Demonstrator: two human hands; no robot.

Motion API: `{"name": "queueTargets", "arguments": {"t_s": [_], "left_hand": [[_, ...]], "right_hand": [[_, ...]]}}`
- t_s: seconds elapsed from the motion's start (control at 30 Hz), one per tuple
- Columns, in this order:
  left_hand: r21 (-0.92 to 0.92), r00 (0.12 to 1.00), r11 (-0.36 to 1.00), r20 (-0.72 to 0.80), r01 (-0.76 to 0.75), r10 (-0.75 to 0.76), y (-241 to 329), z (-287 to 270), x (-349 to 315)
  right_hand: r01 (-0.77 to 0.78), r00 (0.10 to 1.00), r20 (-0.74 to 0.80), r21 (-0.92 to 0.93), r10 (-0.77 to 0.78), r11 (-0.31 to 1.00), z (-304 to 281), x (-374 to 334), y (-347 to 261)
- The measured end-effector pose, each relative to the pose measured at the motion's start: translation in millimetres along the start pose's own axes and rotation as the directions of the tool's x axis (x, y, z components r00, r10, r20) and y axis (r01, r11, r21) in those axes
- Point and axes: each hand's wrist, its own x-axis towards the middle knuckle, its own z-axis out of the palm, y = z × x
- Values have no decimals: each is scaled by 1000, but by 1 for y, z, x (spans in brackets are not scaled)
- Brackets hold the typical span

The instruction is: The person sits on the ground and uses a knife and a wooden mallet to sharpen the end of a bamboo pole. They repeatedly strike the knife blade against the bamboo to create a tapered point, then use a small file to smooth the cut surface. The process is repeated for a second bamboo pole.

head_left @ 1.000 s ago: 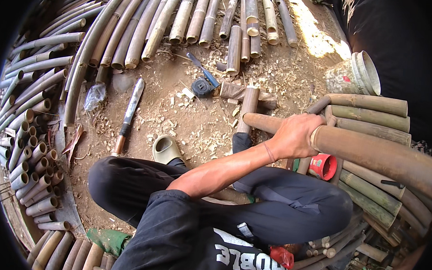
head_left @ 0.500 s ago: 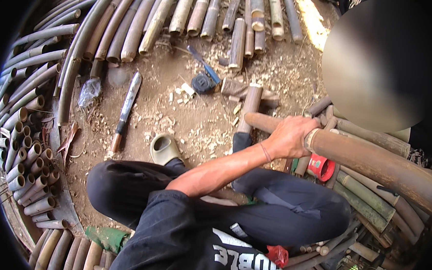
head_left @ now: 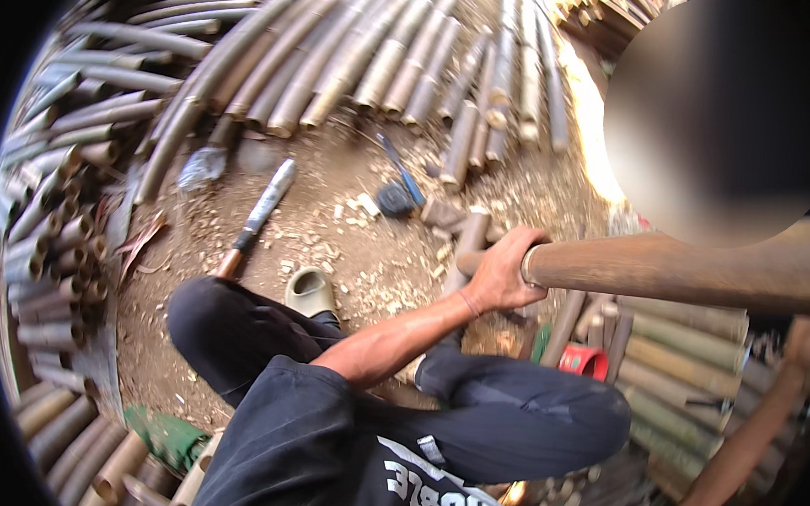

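Observation:
My left hand wraps around a long brown bamboo pole, close to a pale ring on it. A narrower end of the pole shows past my fingers, beside a short brown bamboo piece. From there the pole stretches right, its far part cut off by the dark rim. My right hand is raised at the right edge, just below the pole. It is blurred and partly lost in the dark, so its fingers and any contact with the pole cannot be made out.
A long-bladed knife lies left on chip-strewn ground. Beyond my clog sit a black tape measure and a blue-handled tool. Bamboo lengths fan out ahead, with stacks left and right. A red cup-like thing is near my right knee.
The pole has swung to lie more level across the view, and my left hand sits farther left. My right hand and forearm have come into view. The whole scene has shifted with my head.

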Motion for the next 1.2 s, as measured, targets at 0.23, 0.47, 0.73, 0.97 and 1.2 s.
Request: {"name": "queueTargets", "arguments": {"t_s": [0.23, 0.47, 0.73, 0.97, 1.2], "left_hand": [[-182, 646, 887, -625, 425, -438, -20, -76, -10], [-503, 197, 721, -738, 477, -645, -126, -193, -37], [-605, -18, 446, -605, 660, -796, -190, -246, -79], [568, 796, 576, -532, 588, -288, -182, -134, 3], [743, 517, 224, -187, 631, -836, -320, -45, 77]], "right_hand": [[-36, 901, 369, -463, 229, 886, 108, -65, 191], [22, 692, 572, -626, 440, 779, 207, -148, 315], [-764, 227, 535, -421, 814, 490, 347, -263, 397], [-494, 490, 368, -630, 791, 599, 372, -310, 406], [-509, 528, 378, -576, 760, 640, 388, -296, 391]]}}
